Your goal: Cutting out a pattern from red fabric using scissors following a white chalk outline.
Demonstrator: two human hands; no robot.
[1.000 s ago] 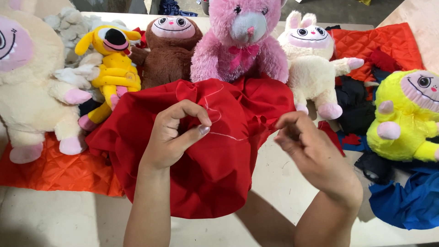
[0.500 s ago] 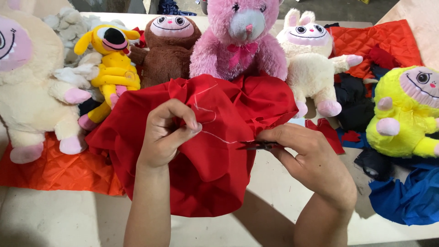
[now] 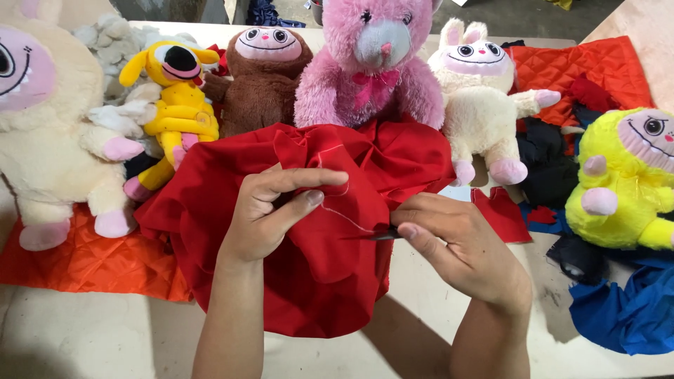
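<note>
At far left on the desk (image 3: 84,337), a big cream plush (image 3: 49,119) sits on an orange quilted pad (image 3: 77,263), with a yellow plush (image 3: 179,105) and a brown plush (image 3: 263,77) lined up behind the work, faces toward the camera, likely parked out of the way.

Red fabric (image 3: 330,281) is bunched mid-desk, draped toward the near edge, its top folds against the pink bear (image 3: 372,63).

Left hand (image 3: 270,210) lies on the cloth: its grip is narrow, thumb and forefinger pinched on a raised fold, apparently holding the seam up so the thread (image 3: 347,217) stays taut. Thread runs pale from that fold down to the right.

Right hand (image 3: 463,245): grip closed around a small dark tool (image 3: 382,235), tip at the thread's end. Could be snips or a needle holder; too small to tell.

Further right: white bunny plush (image 3: 484,98), red quilted piece (image 3: 590,70), dark scraps, a yellow-green plush (image 3: 625,182), blue fabric (image 3: 625,316) at the desk corner. All well apart from the hands.
</note>
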